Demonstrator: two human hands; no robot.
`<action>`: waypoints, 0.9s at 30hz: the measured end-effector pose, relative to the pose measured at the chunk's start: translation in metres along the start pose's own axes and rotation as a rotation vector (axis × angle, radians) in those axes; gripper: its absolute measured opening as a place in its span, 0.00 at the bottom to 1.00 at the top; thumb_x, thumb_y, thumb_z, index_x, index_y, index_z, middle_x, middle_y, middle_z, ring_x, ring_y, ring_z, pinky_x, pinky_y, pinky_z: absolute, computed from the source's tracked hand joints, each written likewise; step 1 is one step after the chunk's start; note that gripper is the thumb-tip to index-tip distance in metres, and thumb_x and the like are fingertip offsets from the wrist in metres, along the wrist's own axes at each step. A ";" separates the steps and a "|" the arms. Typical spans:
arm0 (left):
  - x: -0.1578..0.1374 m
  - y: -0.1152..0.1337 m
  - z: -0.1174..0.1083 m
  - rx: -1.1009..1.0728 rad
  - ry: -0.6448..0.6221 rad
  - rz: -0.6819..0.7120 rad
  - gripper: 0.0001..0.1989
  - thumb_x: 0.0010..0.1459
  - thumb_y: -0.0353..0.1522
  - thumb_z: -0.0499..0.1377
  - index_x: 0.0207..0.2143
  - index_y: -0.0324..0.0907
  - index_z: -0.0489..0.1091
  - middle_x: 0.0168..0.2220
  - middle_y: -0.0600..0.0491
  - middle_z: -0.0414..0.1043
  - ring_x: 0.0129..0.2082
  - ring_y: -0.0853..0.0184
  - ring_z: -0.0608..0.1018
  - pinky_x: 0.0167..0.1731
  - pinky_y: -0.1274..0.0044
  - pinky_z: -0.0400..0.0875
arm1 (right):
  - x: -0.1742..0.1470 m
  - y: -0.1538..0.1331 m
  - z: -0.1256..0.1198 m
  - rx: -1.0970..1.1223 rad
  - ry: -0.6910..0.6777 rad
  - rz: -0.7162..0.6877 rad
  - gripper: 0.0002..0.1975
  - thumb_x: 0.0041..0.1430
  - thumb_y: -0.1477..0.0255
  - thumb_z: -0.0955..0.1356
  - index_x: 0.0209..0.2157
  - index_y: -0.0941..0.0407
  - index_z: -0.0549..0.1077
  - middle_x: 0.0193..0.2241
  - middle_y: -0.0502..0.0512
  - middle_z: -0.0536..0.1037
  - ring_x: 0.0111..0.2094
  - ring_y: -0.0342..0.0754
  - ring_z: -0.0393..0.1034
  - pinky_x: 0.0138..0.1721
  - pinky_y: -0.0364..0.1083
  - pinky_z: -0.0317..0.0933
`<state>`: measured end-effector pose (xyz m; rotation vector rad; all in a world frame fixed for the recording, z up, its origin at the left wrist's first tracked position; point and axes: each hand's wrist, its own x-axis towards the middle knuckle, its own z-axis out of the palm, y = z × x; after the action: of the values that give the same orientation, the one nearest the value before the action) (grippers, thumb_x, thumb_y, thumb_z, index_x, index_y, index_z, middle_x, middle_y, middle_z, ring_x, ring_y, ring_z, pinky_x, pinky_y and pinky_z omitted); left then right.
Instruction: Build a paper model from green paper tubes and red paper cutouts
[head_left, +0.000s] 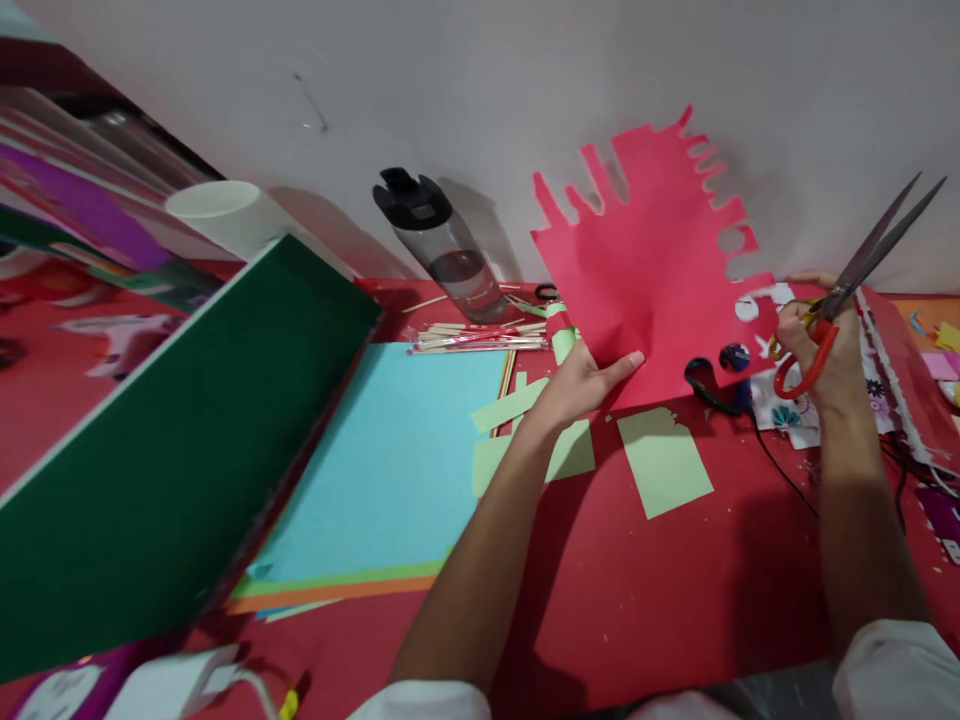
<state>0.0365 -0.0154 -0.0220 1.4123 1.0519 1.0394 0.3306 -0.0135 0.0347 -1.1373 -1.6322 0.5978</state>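
My left hand grips a bright pink-red paper sheet by its lower edge, thumb on top. The sheet is raised above the table, its upper and right edges full of notches, strips and rounded cut-outs. In my right hand is a pair of scissors with orange and yellow handles. Its blades are parted and point up and to the right, away from the paper. Below the sheet lies a pale green paper piece, with more pale green strips by my left forearm.
A stack of coloured paper, blue on top, lies left of my arm beside a dark green board. A water bottle and thin sticks are near the wall. A black cable crosses the red table.
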 end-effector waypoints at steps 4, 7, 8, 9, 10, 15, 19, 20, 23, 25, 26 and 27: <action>0.005 0.000 -0.001 -0.088 0.252 0.111 0.22 0.60 0.49 0.67 0.44 0.41 0.75 0.45 0.45 0.83 0.49 0.51 0.83 0.50 0.63 0.80 | -0.003 0.006 -0.003 0.054 -0.169 0.072 0.34 0.58 0.40 0.71 0.55 0.47 0.65 0.24 0.45 0.65 0.21 0.47 0.55 0.23 0.49 0.51; 0.008 0.004 -0.001 -0.145 0.370 0.157 0.24 0.58 0.48 0.69 0.47 0.40 0.75 0.50 0.42 0.82 0.51 0.52 0.83 0.53 0.63 0.80 | -0.009 0.004 -0.001 -0.001 -0.454 0.210 0.31 0.64 0.45 0.70 0.59 0.47 0.60 0.28 0.47 0.68 0.23 0.45 0.56 0.24 0.48 0.53; 0.007 0.006 -0.001 -0.149 0.387 0.154 0.24 0.58 0.48 0.69 0.47 0.40 0.75 0.51 0.41 0.82 0.50 0.53 0.84 0.53 0.63 0.80 | -0.011 0.002 0.000 -0.035 -0.546 0.239 0.29 0.67 0.47 0.68 0.59 0.48 0.59 0.29 0.47 0.69 0.23 0.45 0.57 0.26 0.47 0.56; 0.007 0.008 -0.001 -0.145 0.395 0.145 0.24 0.57 0.47 0.70 0.47 0.39 0.76 0.51 0.41 0.82 0.50 0.52 0.84 0.53 0.63 0.80 | -0.013 0.000 0.001 -0.061 -0.620 0.258 0.27 0.68 0.49 0.67 0.59 0.48 0.59 0.30 0.47 0.69 0.24 0.45 0.58 0.27 0.47 0.58; 0.006 0.010 -0.001 -0.137 0.398 0.137 0.23 0.56 0.46 0.70 0.46 0.39 0.77 0.50 0.40 0.83 0.50 0.52 0.84 0.53 0.63 0.81 | -0.015 -0.002 0.003 -0.078 -0.690 0.279 0.25 0.69 0.50 0.66 0.58 0.48 0.60 0.30 0.48 0.70 0.25 0.46 0.60 0.29 0.47 0.60; 0.004 0.014 -0.002 -0.094 0.455 0.126 0.20 0.54 0.44 0.72 0.40 0.38 0.78 0.43 0.43 0.84 0.44 0.54 0.85 0.46 0.65 0.83 | -0.018 -0.010 0.013 -0.142 -0.872 0.454 0.19 0.68 0.54 0.67 0.56 0.47 0.68 0.30 0.49 0.74 0.27 0.49 0.69 0.28 0.46 0.64; 0.004 0.013 -0.002 -0.069 0.549 0.129 0.19 0.53 0.45 0.72 0.34 0.38 0.77 0.35 0.46 0.83 0.39 0.55 0.84 0.39 0.68 0.83 | -0.017 -0.019 0.016 -0.168 -0.936 0.470 0.21 0.67 0.57 0.68 0.57 0.49 0.70 0.31 0.51 0.78 0.28 0.49 0.72 0.31 0.47 0.68; 0.004 0.013 -0.001 -0.072 0.564 0.149 0.19 0.53 0.45 0.72 0.35 0.38 0.77 0.35 0.46 0.83 0.40 0.55 0.84 0.40 0.68 0.84 | -0.017 -0.020 0.016 -0.166 -0.939 0.464 0.21 0.67 0.57 0.68 0.57 0.50 0.70 0.32 0.52 0.78 0.29 0.49 0.72 0.31 0.47 0.68; 0.006 0.012 0.000 -0.092 0.584 0.198 0.19 0.54 0.44 0.72 0.38 0.38 0.77 0.39 0.44 0.83 0.45 0.55 0.84 0.45 0.68 0.83 | -0.016 -0.022 0.020 -0.166 -0.918 0.440 0.21 0.66 0.57 0.69 0.56 0.50 0.72 0.35 0.54 0.80 0.31 0.50 0.74 0.33 0.47 0.68; 0.007 0.011 0.002 -0.127 0.596 0.210 0.19 0.54 0.43 0.72 0.40 0.38 0.78 0.42 0.43 0.84 0.46 0.55 0.84 0.49 0.66 0.82 | -0.017 -0.020 0.025 -0.147 -0.891 0.430 0.22 0.65 0.57 0.70 0.57 0.49 0.73 0.37 0.54 0.80 0.34 0.51 0.75 0.35 0.47 0.68; 0.007 0.010 0.003 -0.144 0.602 0.210 0.20 0.54 0.43 0.72 0.41 0.38 0.78 0.42 0.43 0.84 0.47 0.55 0.84 0.51 0.66 0.82 | -0.018 -0.019 0.029 -0.118 -0.873 0.434 0.22 0.65 0.57 0.70 0.58 0.49 0.72 0.37 0.54 0.80 0.34 0.51 0.76 0.35 0.47 0.68; 0.007 0.010 0.004 -0.155 0.607 0.207 0.20 0.54 0.43 0.71 0.41 0.37 0.78 0.43 0.42 0.84 0.48 0.55 0.85 0.52 0.65 0.81 | -0.019 -0.017 0.032 -0.079 -0.855 0.444 0.23 0.66 0.57 0.69 0.59 0.49 0.71 0.37 0.54 0.80 0.33 0.50 0.75 0.34 0.47 0.67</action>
<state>0.0423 -0.0101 -0.0122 1.1154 1.2300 1.7308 0.2951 -0.0330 0.0284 -1.4177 -2.1185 1.4674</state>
